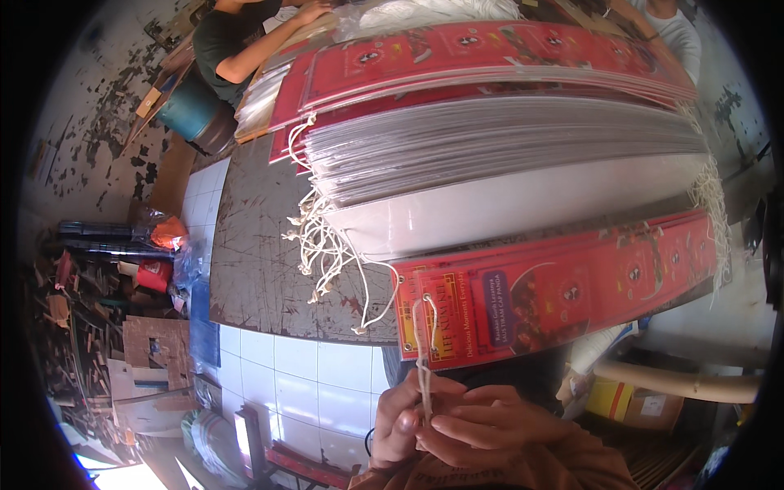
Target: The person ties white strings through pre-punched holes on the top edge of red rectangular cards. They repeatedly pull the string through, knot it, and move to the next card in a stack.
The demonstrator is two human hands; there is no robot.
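A long red printed sign panel (pixel 563 294) lies along the near edge of the table, with metal eyelets at its left end. A white cord (pixel 421 335) runs through an eyelet and hangs down toward me in two strands. My left hand (pixel 398 420) pinches the strands between thumb and fingers. Close against it, my right hand (pixel 490 425) has its fingers closed at the cord's lower end. The very tip of the cord is hidden between my fingers.
Behind the near panel stands a thick stack of panels (pixel 490 155), with knotted cords (pixel 318 237) hanging at its left end. More red panels (pixel 490 53) lie beyond on the scratched grey table (pixel 253 245). Two people sit across. Left are a blue drum (pixel 188 106) and piled scraps (pixel 82 351).
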